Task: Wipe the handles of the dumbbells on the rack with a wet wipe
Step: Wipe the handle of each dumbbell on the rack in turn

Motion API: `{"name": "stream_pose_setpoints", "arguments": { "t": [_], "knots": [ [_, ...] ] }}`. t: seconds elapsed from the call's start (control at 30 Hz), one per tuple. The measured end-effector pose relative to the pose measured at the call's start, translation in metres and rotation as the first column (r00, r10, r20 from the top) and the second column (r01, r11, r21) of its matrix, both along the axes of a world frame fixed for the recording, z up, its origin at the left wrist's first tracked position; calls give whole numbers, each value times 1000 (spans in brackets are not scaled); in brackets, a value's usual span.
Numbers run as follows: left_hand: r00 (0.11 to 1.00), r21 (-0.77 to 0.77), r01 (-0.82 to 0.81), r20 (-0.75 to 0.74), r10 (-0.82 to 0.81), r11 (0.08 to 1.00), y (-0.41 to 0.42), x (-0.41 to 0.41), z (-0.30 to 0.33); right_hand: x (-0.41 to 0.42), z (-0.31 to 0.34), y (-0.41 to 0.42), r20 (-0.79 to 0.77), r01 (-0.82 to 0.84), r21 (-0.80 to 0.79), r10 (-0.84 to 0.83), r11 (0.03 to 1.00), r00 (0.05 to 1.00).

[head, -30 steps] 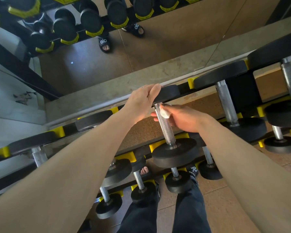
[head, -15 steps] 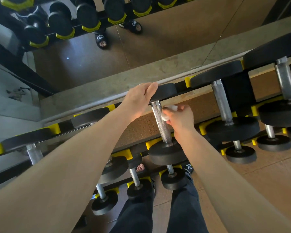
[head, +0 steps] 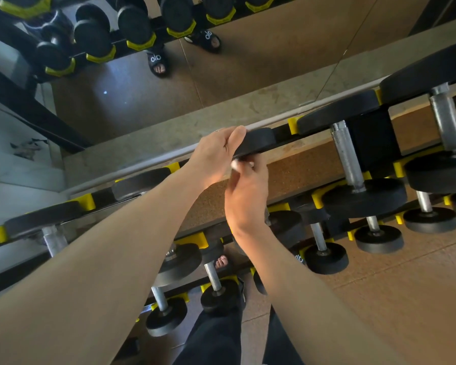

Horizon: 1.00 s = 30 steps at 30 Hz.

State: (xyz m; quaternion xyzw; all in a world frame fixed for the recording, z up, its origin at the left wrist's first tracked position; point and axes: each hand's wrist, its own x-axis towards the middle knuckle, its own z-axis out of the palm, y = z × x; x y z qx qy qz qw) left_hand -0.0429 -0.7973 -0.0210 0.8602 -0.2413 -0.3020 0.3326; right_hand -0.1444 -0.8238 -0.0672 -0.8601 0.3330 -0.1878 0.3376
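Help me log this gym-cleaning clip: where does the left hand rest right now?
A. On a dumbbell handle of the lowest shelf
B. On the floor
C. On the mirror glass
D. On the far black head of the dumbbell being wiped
D: the left hand lies over the edge of the far black head at the top of the rack, while the right hand holds the wet wipe just below it.

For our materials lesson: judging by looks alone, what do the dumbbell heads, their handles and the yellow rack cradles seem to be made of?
Dumbbell heads: probably rubber or rubber-coated, since they are matte black with soft rounded edges.
Handles: metal, likely steel; silver-grey, with a rough speckled middle suggesting knurling, and smoother shiny ends.
Yellow cradles: apparently moulded plastic, uniformly bright and smooth, though painted metal cannot be ruled out.
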Motion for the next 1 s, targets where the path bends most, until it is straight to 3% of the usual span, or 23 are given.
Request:
{"name": "stream_pose_setpoints", "arguments": {
  "t": [0.1, 0.23, 0.37, 0.47, 0.57, 0.8, 0.87, 0.93, 1.0],
  "knots": [
    [1000, 14, 9, 1, -9, 1000, 0, 0, 0, -18, -3, 10, -43, -320, -74, 318, 944, 947],
    [1000, 8, 10, -19, -10, 1000, 2, -1, -2, -25, 5, -19, -123, -533, -203, 519, 821, 846],
    [1000, 0, 10, -11, -10, 1000, 2, 1, -3, -16, 7, -62, -364, -797, -462, 737, 389, 570],
    [1000, 14, 16, 19, -16, 1000, 2, 3, -4, -6, 10, -82, -571, -865, -488, 709, 111, 413],
    [1000, 22, 10, 23, -10, 1000, 1, 2, -4, -3, 16, -89, -706, -879, -471, 628, -73, 326],
    [1000, 19, 3, 20, -4, 1000, 1, 1, -3, -2, 21, -110, -747, -854, -492, 587, -171, 313],
    [1000, 20, 0, 19, 0, 1000, 1, 1, -3, -3, 24, -117, -731, -848, -506, 601, -159, 324],
    [1000, 20, 2, 22, -2, 1000, 1, 0, -2, -7, 25, -120, -666, -837, -538, 657, -96, 353],
    [1000, 17, 3, 17, -3, 1000, 0, 0, -1, -16, 17, -123, -584, -846, -527, 688, 82, 431]
  ]
}}
